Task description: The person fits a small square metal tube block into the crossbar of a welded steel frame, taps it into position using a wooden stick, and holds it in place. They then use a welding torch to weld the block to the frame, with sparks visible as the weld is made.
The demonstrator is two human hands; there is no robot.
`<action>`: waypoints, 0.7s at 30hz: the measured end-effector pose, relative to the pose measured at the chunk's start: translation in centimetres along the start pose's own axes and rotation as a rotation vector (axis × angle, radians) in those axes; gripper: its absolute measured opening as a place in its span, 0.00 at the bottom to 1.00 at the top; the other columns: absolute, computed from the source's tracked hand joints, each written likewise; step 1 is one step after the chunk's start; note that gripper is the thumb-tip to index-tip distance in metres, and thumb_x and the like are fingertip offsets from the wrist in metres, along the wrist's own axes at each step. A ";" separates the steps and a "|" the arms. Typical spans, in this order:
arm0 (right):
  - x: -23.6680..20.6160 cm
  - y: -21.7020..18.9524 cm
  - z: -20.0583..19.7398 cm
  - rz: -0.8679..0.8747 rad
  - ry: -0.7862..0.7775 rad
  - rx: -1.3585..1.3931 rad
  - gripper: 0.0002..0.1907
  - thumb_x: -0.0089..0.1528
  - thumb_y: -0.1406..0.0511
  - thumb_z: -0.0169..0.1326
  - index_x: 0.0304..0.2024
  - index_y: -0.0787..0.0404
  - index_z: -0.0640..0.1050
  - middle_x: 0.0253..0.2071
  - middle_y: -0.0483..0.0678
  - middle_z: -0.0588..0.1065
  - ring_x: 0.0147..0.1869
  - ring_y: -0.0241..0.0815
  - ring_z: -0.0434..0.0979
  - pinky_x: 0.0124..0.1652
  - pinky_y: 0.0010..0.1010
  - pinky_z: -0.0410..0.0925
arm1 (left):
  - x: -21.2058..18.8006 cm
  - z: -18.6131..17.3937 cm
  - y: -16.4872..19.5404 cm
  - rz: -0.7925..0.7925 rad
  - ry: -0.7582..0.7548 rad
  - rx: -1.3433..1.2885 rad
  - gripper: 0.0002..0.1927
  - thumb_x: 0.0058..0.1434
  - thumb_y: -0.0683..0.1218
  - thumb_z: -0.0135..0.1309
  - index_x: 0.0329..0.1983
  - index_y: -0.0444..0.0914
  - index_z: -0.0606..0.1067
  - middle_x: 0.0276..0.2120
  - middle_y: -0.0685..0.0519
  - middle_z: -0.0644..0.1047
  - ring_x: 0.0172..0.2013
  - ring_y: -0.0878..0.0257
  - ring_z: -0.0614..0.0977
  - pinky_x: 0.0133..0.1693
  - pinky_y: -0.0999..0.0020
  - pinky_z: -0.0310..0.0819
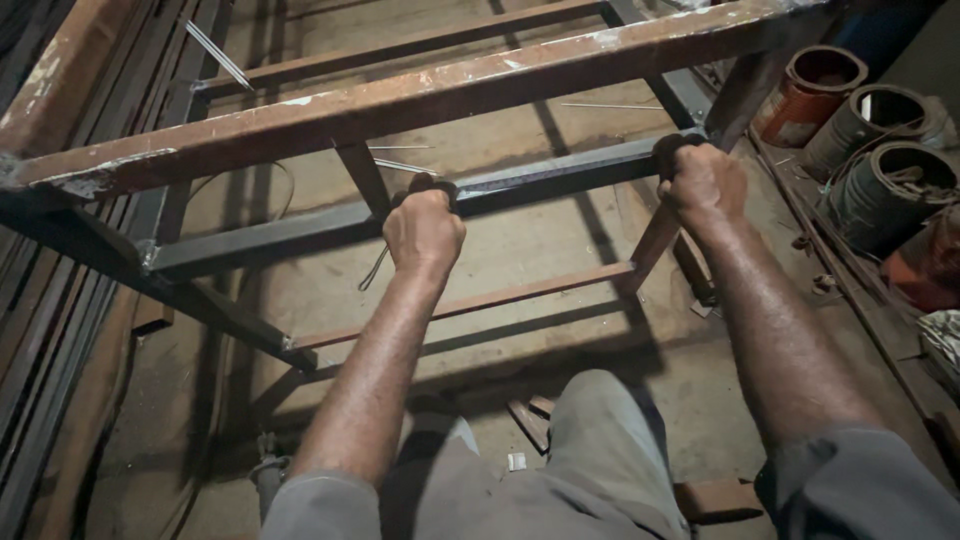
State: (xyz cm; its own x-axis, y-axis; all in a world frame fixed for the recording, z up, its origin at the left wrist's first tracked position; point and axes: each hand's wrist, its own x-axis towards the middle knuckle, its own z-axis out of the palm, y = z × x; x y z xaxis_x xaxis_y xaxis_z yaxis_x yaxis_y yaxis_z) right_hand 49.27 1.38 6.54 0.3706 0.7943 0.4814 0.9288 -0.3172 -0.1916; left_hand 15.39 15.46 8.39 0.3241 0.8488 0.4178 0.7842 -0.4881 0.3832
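A welded metal frame of dark and rusty square tubes stands on the concrete floor in the head view. My left hand is closed around its dark horizontal bar near a short rusty upright. My right hand grips the same bar at its right end, where it meets the corner post. A long rusty beam with white paint flecks runs across above both hands. Both forearms reach forward from grey sleeves, and my grey-trousered knee shows below.
Several rusty tins and dark round containers stand at the right. Long metal strips lie stacked along the left. Thin welding rods rest on the frame and floor. Small metal offcuts lie near my knee.
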 end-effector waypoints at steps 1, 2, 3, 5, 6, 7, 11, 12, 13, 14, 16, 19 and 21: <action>0.1 -0.1 -0.1 0.006 -0.004 0.014 0.14 0.53 0.64 0.63 0.43 0.51 0.82 0.38 0.55 0.79 0.43 0.59 0.80 0.41 0.49 0.72 | 0.2 0.0 0.0 -0.002 -0.024 0.009 0.06 0.51 0.41 0.55 0.29 0.38 0.82 0.31 0.39 0.81 0.37 0.41 0.83 0.41 0.47 0.77; 0.1 -0.1 -0.1 0.020 -0.030 -0.011 0.13 0.53 0.64 0.64 0.42 0.51 0.82 0.38 0.55 0.79 0.43 0.59 0.81 0.41 0.49 0.72 | 0.4 0.0 0.0 -0.004 -0.048 0.018 0.06 0.50 0.40 0.55 0.29 0.38 0.82 0.31 0.39 0.81 0.37 0.41 0.83 0.42 0.47 0.78; 0.2 -0.1 -0.1 0.033 -0.056 -0.035 0.12 0.53 0.63 0.64 0.41 0.51 0.83 0.38 0.55 0.80 0.44 0.59 0.81 0.42 0.49 0.72 | 0.5 0.0 0.0 0.016 -0.033 0.026 0.06 0.50 0.40 0.55 0.29 0.37 0.81 0.32 0.39 0.81 0.37 0.41 0.83 0.41 0.47 0.77; 0.4 0.2 0.1 0.047 -0.080 -0.039 0.12 0.54 0.63 0.64 0.40 0.52 0.82 0.38 0.55 0.80 0.44 0.59 0.81 0.41 0.49 0.72 | 0.6 0.0 0.1 0.057 -0.002 0.039 0.06 0.49 0.39 0.55 0.29 0.37 0.81 0.34 0.39 0.81 0.38 0.40 0.83 0.41 0.46 0.77; 0.5 0.3 0.4 0.048 -0.080 -0.019 0.11 0.54 0.63 0.64 0.40 0.53 0.82 0.38 0.55 0.80 0.44 0.60 0.81 0.41 0.49 0.72 | 0.7 -0.1 0.1 0.037 -0.033 0.038 0.07 0.50 0.39 0.54 0.30 0.37 0.81 0.34 0.39 0.81 0.39 0.40 0.83 0.41 0.46 0.77; 0.5 0.6 0.6 0.050 -0.080 0.000 0.11 0.55 0.64 0.63 0.41 0.54 0.81 0.38 0.55 0.80 0.44 0.60 0.81 0.40 0.50 0.72 | 0.7 -0.2 0.1 0.017 -0.064 0.035 0.07 0.52 0.39 0.54 0.32 0.37 0.81 0.35 0.39 0.81 0.39 0.40 0.83 0.42 0.46 0.77; 1.0 0.8 2.8 0.083 -0.031 -0.030 0.12 0.53 0.61 0.65 0.37 0.58 0.81 0.38 0.58 0.79 0.44 0.62 0.80 0.41 0.51 0.72 | 1.1 -0.6 -0.2 0.014 -0.106 0.007 0.08 0.53 0.41 0.54 0.35 0.38 0.81 0.36 0.38 0.81 0.41 0.39 0.83 0.44 0.45 0.77; 1.0 1.1 3.1 0.023 0.040 -0.007 0.11 0.54 0.62 0.64 0.37 0.59 0.81 0.38 0.58 0.79 0.44 0.62 0.80 0.41 0.52 0.71 | 1.2 -0.8 -0.4 -0.001 -0.159 0.007 0.08 0.52 0.42 0.55 0.35 0.38 0.81 0.37 0.38 0.81 0.42 0.39 0.82 0.43 0.44 0.76; 0.9 1.1 3.5 0.085 0.017 -0.002 0.12 0.53 0.62 0.63 0.36 0.59 0.80 0.39 0.58 0.79 0.44 0.62 0.79 0.41 0.51 0.71 | 1.4 -0.9 -0.6 0.001 -0.215 0.003 0.09 0.52 0.43 0.56 0.36 0.38 0.81 0.37 0.38 0.81 0.42 0.39 0.82 0.43 0.44 0.76; 0.8 0.5 4.1 0.156 0.002 0.000 0.12 0.52 0.61 0.63 0.36 0.60 0.80 0.39 0.58 0.78 0.44 0.61 0.79 0.42 0.51 0.71 | 1.6 -0.9 -0.7 0.020 -0.219 0.008 0.10 0.51 0.42 0.55 0.37 0.38 0.80 0.37 0.38 0.80 0.42 0.38 0.82 0.42 0.44 0.76; 0.8 -0.3 4.6 0.226 -0.052 0.020 0.09 0.53 0.63 0.58 0.35 0.58 0.82 0.38 0.57 0.79 0.44 0.61 0.80 0.42 0.51 0.72 | 1.4 -0.8 -0.9 0.030 -0.212 0.015 0.12 0.53 0.43 0.55 0.40 0.39 0.81 0.38 0.36 0.80 0.42 0.38 0.82 0.42 0.44 0.76; 0.4 -1.8 4.6 0.204 0.068 0.014 0.08 0.55 0.65 0.54 0.35 0.57 0.81 0.37 0.57 0.79 0.42 0.62 0.80 0.42 0.52 0.73 | 1.2 -0.5 -1.3 -0.005 -0.207 0.042 0.12 0.55 0.44 0.53 0.40 0.36 0.82 0.39 0.34 0.81 0.44 0.38 0.82 0.47 0.45 0.76; 0.2 -2.7 4.2 0.201 0.123 0.030 0.08 0.58 0.66 0.52 0.37 0.57 0.81 0.36 0.58 0.79 0.41 0.63 0.80 0.41 0.54 0.73 | 1.4 -0.1 -1.5 -0.035 -0.231 0.079 0.12 0.57 0.43 0.52 0.39 0.34 0.82 0.40 0.33 0.81 0.45 0.39 0.83 0.49 0.47 0.77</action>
State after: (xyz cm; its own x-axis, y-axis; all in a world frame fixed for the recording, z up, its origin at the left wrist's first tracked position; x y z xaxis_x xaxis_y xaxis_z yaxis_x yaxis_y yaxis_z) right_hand 46.88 4.58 3.60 0.5465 0.6469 0.5318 0.8369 -0.4455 -0.3181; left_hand 14.58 17.33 8.49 0.4013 0.8932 0.2028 0.8328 -0.4480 0.3251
